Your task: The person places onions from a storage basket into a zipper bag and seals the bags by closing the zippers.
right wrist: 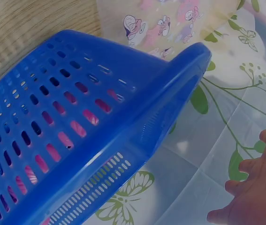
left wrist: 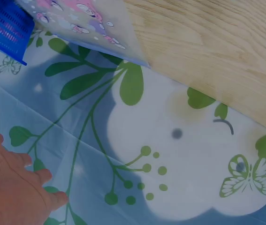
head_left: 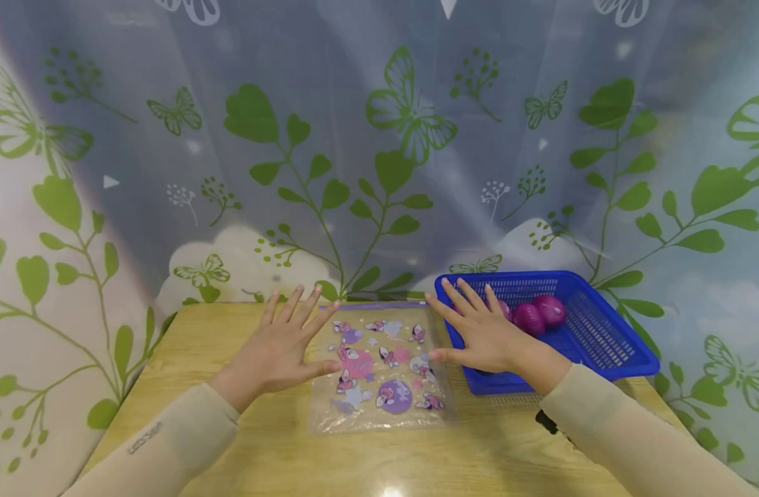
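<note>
A clear plastic zip bag (head_left: 385, 373) printed with pink and purple cartoon figures lies flat on the wooden table. To its left my left hand (head_left: 282, 348) is held out with fingers spread, its thumb over the bag's left side. My right hand (head_left: 481, 335) is spread likewise, between the bag and a blue plastic basket (head_left: 603, 345), in front of part of the basket. Several red onions (head_left: 530, 319) sit inside the basket, some hidden behind the right hand. Neither hand holds anything. The left wrist view shows the left hand (left wrist: 18, 187) at its lower left corner.
The wooden table (head_left: 242, 449) reaches back to a curtain (head_left: 329, 186) printed with green leaves and butterflies. In the right wrist view the basket's slotted wall (right wrist: 76, 93) stands close, with purple showing through the slots.
</note>
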The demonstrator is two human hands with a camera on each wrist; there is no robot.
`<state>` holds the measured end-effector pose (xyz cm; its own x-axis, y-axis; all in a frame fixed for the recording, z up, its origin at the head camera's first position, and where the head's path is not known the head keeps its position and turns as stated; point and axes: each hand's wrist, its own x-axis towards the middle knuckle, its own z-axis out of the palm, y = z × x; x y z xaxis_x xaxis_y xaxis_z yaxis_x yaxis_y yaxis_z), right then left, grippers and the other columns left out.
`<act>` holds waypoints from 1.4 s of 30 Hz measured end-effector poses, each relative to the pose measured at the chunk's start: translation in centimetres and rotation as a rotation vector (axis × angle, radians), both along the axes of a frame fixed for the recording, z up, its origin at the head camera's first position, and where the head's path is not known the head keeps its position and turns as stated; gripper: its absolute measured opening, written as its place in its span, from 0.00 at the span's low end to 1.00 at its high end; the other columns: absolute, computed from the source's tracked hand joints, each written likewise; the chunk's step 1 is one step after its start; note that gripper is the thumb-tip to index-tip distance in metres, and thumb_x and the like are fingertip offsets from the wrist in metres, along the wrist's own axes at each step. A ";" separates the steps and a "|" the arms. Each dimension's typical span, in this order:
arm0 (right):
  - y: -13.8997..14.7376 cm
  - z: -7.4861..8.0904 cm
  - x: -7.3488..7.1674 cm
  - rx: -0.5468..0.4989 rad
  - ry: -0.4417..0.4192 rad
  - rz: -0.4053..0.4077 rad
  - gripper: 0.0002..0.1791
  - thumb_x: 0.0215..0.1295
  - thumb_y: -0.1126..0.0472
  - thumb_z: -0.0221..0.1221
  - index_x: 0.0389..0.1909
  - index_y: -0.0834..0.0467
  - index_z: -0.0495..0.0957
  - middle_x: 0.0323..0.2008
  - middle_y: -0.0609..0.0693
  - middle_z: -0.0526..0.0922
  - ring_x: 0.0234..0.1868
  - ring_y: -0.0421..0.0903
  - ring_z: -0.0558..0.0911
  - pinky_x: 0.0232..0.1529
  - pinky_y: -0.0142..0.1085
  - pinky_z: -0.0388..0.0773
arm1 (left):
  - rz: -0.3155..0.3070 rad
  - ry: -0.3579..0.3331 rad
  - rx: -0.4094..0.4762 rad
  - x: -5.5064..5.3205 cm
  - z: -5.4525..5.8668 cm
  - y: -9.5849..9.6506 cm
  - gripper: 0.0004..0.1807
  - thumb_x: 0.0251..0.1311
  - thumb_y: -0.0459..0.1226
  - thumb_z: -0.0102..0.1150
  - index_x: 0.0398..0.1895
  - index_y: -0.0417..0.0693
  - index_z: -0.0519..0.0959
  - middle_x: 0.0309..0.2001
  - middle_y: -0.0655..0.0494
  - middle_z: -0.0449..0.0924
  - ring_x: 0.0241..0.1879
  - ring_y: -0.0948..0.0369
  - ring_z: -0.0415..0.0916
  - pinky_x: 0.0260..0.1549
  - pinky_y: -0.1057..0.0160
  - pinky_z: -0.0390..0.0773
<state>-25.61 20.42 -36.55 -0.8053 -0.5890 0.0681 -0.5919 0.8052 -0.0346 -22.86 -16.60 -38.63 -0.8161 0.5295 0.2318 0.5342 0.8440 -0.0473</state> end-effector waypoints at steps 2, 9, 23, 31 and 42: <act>-0.1 0.1 0.0 -0.003 0.004 0.002 0.51 0.64 0.23 0.48 0.81 0.41 0.42 0.80 0.54 0.35 0.79 0.58 0.32 0.71 0.69 0.29 | 0.002 0.007 0.003 0.0 0.0 0.1 0.52 0.60 0.73 0.47 0.81 0.61 0.44 0.80 0.47 0.35 0.78 0.42 0.31 0.72 0.37 0.26; -0.3 0.1 0.0 -0.027 0.017 0.018 0.51 0.64 0.25 0.50 0.81 0.45 0.45 0.80 0.56 0.36 0.79 0.60 0.34 0.70 0.69 0.29 | 0.002 -0.005 0.024 0.3 0.1 0.5 0.52 0.60 0.72 0.46 0.81 0.60 0.46 0.80 0.47 0.34 0.78 0.43 0.30 0.72 0.36 0.28; -0.5 -0.7 0.6 -0.067 0.013 0.030 0.51 0.65 0.26 0.50 0.80 0.48 0.47 0.80 0.57 0.36 0.78 0.63 0.37 0.70 0.70 0.33 | 0.016 -0.020 0.068 0.5 -1.1 0.3 0.52 0.61 0.73 0.45 0.81 0.61 0.45 0.80 0.46 0.35 0.78 0.43 0.31 0.72 0.34 0.32; -1.3 -1.5 0.7 -0.074 -0.016 0.027 0.51 0.65 0.27 0.52 0.81 0.46 0.46 0.80 0.56 0.36 0.79 0.61 0.36 0.72 0.68 0.33 | 0.008 -0.018 0.057 0.6 -2.5 0.5 0.52 0.61 0.71 0.47 0.81 0.58 0.46 0.80 0.45 0.36 0.77 0.42 0.32 0.72 0.35 0.32; -2.2 -2.8 1.0 -0.103 -0.047 0.026 0.51 0.65 0.26 0.51 0.80 0.47 0.48 0.80 0.56 0.37 0.79 0.60 0.36 0.72 0.67 0.33 | 0.034 -0.029 0.089 0.7 -4.0 0.5 0.50 0.62 0.70 0.49 0.81 0.56 0.49 0.79 0.45 0.38 0.77 0.41 0.35 0.72 0.34 0.35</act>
